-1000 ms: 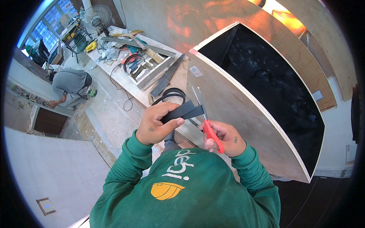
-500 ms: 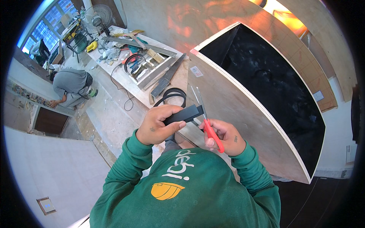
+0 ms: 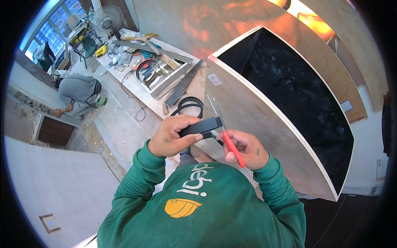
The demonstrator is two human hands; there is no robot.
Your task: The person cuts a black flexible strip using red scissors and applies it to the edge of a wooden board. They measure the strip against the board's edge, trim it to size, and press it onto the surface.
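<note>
My left hand (image 3: 165, 138) pinches a flat black strip (image 3: 202, 125) between thumb and fingers, in front of my chest. In my right hand (image 3: 250, 151) is a pair of scissors with red handles (image 3: 234, 149); its thin metal blades point up and stand at the strip's right end. Whether they grip the strip is unclear. A loose coil of black banding (image 3: 190, 102) lies just behind my hands on the pale bench. Close on my right stands a curved plywood unit (image 3: 260, 115) with a black top (image 3: 289, 95).
The cluttered bench (image 3: 120, 74) holds a wooden tool tray (image 3: 170, 77), metal rails and a handsaw (image 3: 184, 87). A fan (image 3: 106, 18) stands behind. A co-worker in grey (image 3: 77, 91) crouches by the left wall. A cable (image 3: 140, 108) hangs onto the floor.
The black strip has tilted slightly in my left hand, its pieces now overlapping differently at the blades. My right hand and the scissors have shifted only a little.
</note>
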